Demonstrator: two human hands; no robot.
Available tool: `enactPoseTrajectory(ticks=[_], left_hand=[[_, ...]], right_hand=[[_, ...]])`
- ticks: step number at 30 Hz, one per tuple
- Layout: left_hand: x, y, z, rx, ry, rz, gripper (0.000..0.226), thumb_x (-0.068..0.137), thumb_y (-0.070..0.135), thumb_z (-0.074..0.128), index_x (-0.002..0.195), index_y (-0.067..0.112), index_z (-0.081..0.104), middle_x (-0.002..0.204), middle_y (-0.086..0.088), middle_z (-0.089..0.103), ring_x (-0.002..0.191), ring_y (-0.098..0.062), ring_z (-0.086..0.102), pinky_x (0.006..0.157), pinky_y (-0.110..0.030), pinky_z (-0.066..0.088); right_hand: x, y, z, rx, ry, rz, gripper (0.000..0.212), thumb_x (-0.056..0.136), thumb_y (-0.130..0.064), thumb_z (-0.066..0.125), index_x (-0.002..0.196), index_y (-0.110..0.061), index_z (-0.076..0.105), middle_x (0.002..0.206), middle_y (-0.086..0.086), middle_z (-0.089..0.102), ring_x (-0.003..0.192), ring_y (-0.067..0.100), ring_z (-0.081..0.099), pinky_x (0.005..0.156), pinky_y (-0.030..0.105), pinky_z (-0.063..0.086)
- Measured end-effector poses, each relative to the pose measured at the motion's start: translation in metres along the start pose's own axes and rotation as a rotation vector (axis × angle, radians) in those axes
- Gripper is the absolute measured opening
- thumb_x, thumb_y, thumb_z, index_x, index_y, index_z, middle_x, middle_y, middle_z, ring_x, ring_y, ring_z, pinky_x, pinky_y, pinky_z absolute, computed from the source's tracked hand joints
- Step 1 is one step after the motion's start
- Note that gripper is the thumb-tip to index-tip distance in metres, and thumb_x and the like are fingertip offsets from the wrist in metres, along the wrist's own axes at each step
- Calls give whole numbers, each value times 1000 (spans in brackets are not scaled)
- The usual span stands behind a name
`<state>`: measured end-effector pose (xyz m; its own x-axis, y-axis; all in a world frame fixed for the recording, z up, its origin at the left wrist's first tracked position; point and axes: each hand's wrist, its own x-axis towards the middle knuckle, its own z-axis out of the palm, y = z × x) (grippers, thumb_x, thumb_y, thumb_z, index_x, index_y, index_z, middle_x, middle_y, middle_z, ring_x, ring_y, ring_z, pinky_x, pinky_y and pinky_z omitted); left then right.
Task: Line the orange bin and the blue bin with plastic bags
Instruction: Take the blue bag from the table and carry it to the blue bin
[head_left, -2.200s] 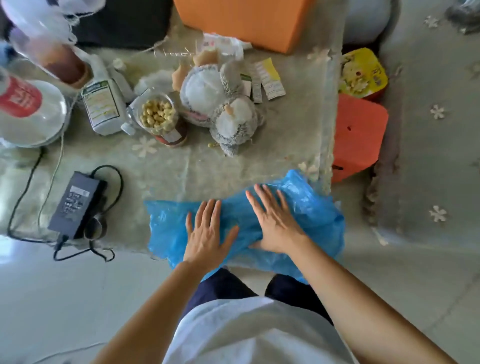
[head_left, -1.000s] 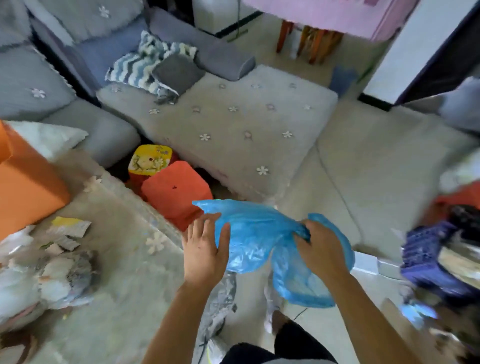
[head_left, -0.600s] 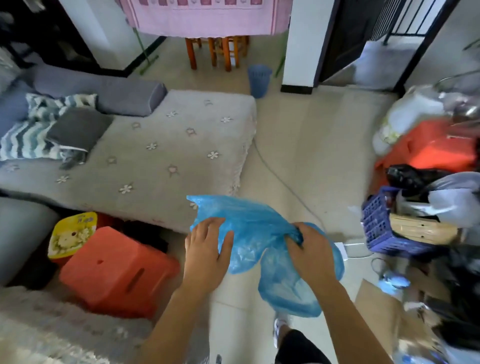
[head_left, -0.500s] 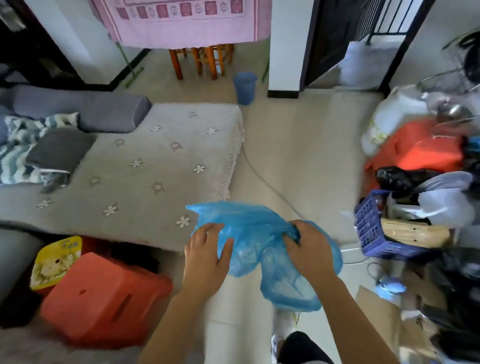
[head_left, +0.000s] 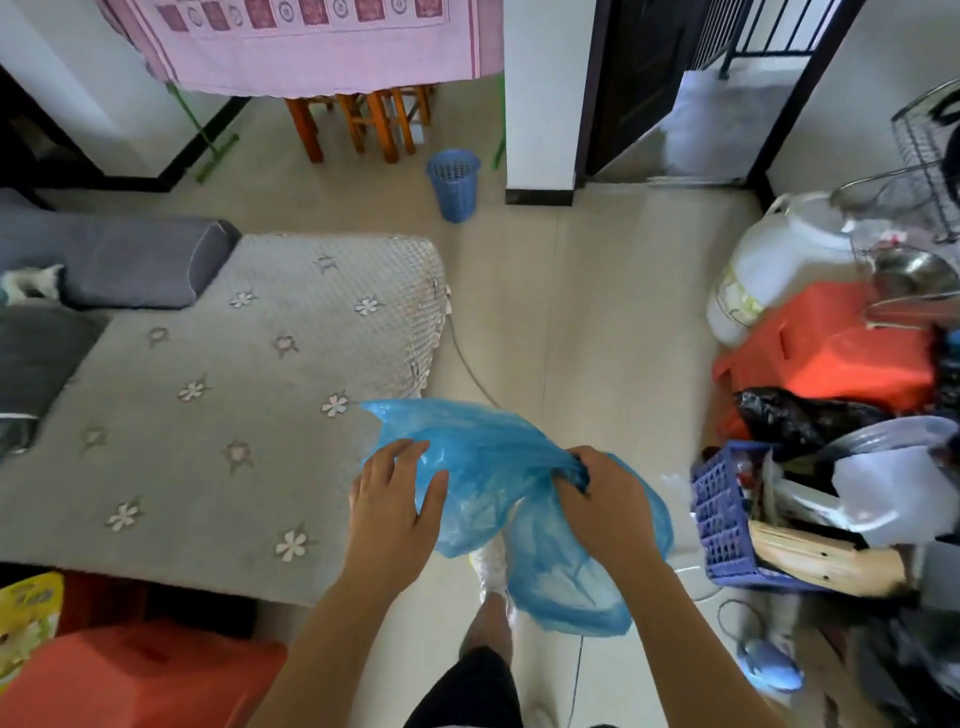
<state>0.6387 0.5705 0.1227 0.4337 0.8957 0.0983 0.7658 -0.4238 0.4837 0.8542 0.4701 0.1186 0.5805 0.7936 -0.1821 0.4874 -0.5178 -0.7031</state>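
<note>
A crumpled blue plastic bag hangs in front of me above the tiled floor. My left hand grips its left edge, fingers curled over the film. Bunched plastic on the bag's right side is clenched in my right hand, and the rest of the bag droops below it. A small blue mesh bin stands upright on the floor far ahead, next to a white pillar and well beyond my hands. No orange bin is recognisable in view.
A grey flowered sofa fills the left. An orange stool sits at the lower left. On the right stand a blue crate, an orange box, a white jug and clutter. Wooden stools stand ahead under a pink cloth.
I lifted the blue bag off the low table and turned right into the room. The blue bin has come into view ahead and drawn slightly nearer. Both hands keep their grip.
</note>
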Motion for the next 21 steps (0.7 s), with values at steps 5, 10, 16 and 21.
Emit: enactPoseTrajectory(ticks=[5,10,16,21], left_hand=[[125,-7,46,-52,22,-25,51,92,52,36,125,20,57,127,1,56,119,-21,50,100,-40,36],[278,10,60,-106,36,-53,52,91,51,38,125,17,57,124,0,57,117,-22,51,98,-41,39],[448,59,55,-144,70,62,49,92,47,41,125,14,56,122,-2,59,114,-20,51,97,-39,41],[566,84,92,-164,75,72,49,94,43,43,124,7,57,119,-8,61,113,-22,53,98,-35,41]], right_hand=[[139,7,-12,-150,24,64,16,91,-29,54,102,-23,64,87,-5,64,75,16,53,65,28,37],[292,-31,-58,-251,39,55,16,90,-27,52,102,-23,62,83,-6,63,68,14,52,59,28,37],[429,-78,-115,-125,184,77,11,90,-27,53,98,-23,61,80,-4,63,73,20,55,65,31,40],[546,-66,-128,-104,201,124,11,92,-29,54,88,-19,57,71,-5,57,66,20,52,61,32,38]])
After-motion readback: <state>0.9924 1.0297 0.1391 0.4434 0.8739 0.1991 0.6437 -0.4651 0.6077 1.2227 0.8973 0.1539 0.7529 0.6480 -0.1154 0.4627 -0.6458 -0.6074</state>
